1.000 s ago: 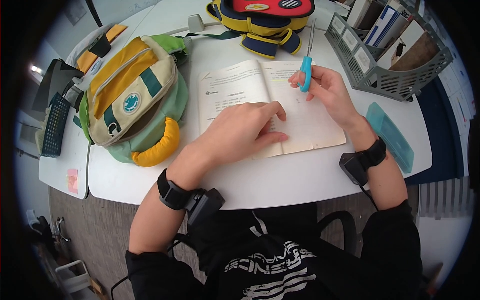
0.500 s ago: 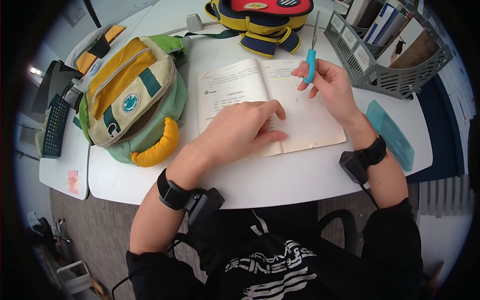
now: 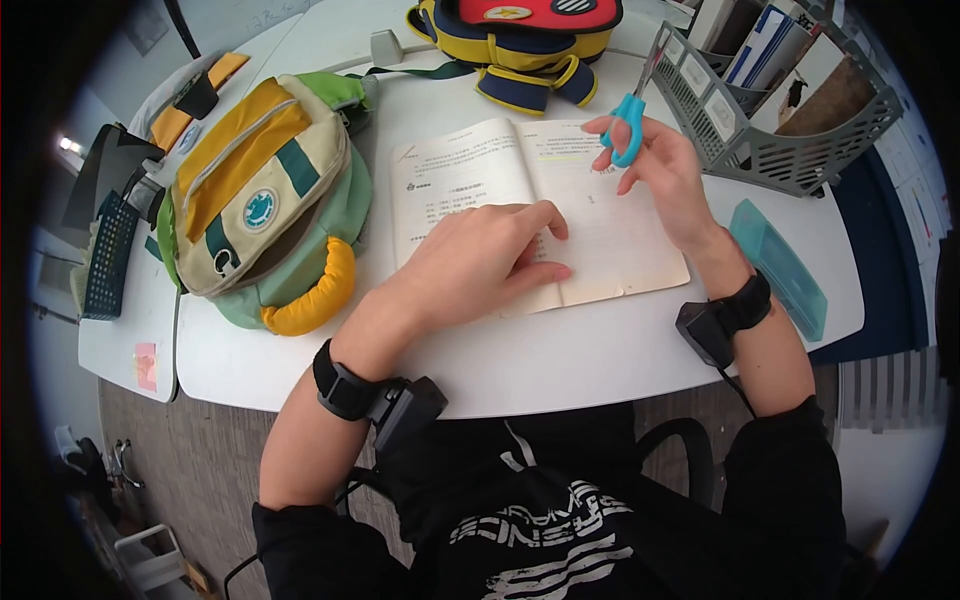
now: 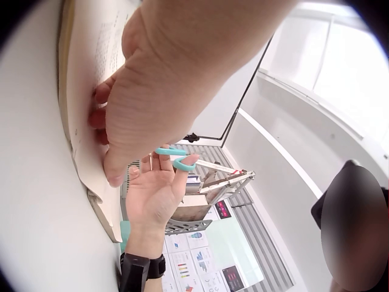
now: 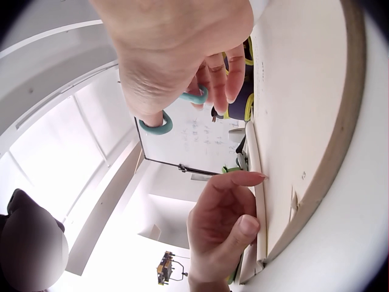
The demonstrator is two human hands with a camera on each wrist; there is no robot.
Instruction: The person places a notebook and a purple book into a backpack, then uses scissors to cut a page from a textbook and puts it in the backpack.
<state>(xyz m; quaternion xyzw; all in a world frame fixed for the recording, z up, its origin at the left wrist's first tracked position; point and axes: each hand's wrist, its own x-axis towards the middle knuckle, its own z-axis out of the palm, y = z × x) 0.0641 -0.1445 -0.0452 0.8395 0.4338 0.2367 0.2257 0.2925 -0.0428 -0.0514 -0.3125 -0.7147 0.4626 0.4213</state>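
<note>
An open book (image 3: 625, 250) with printed pages lies on the white table in the head view. My left hand (image 3: 480, 258) rests across its left page and the middle fold, fingers loosely bent, thumb low near the fold. Above the right page my right hand (image 3: 668, 185) holds a pair of scissors (image 3: 630, 106) with light blue handles. Its blades point away toward the grey file rack. In the left wrist view the thumb passes through one handle loop (image 4: 184, 164), and the other loop sits at the fingers, apart from it.
A green, cream and yellow backpack (image 3: 275, 200) lies left of the book. Behind stands a red, navy and yellow bag (image 3: 535, 48). At right are a grey file rack (image 3: 770, 150) with books and a teal pencil case (image 3: 780, 270).
My right hand has shifted slightly up and right, turning the scissors so the blades lean right and both handle loops show more. My left hand has stayed on the book.
</note>
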